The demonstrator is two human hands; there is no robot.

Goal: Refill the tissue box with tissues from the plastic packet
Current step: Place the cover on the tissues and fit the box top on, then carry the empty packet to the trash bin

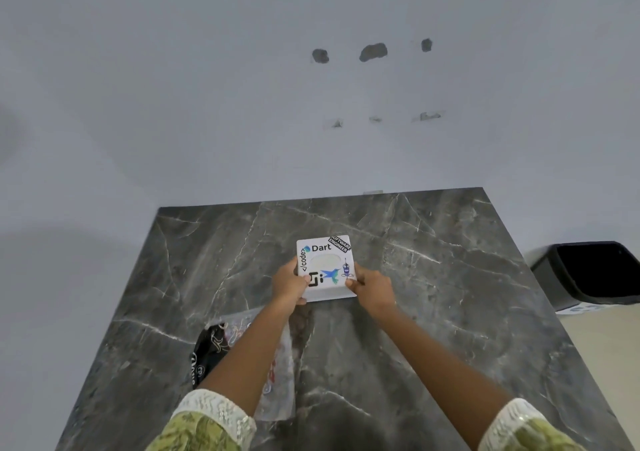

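Near the middle of the dark grey veined marble tabletop [433,277], the person is gripping a small white square tissue box [325,267] covered in stickers: the left hand [290,286] is clasping its nine o'clock side, thumb over the top edge, and the right hand [372,289] is clasping the corner at about four o'clock. Both hands are closing firmly on the box. Its top is facing up, showing an oval opening with something pale inside; whether that is tissue or bare lining is hard to tell. At seven o'clock from the box, partly under the left forearm, the clear printed plastic packet [277,378] is lying flat on the marble. The step looks like handling the box itself, either opening or settling it. Next, the person will likely need a steady hold while parting lid from base.
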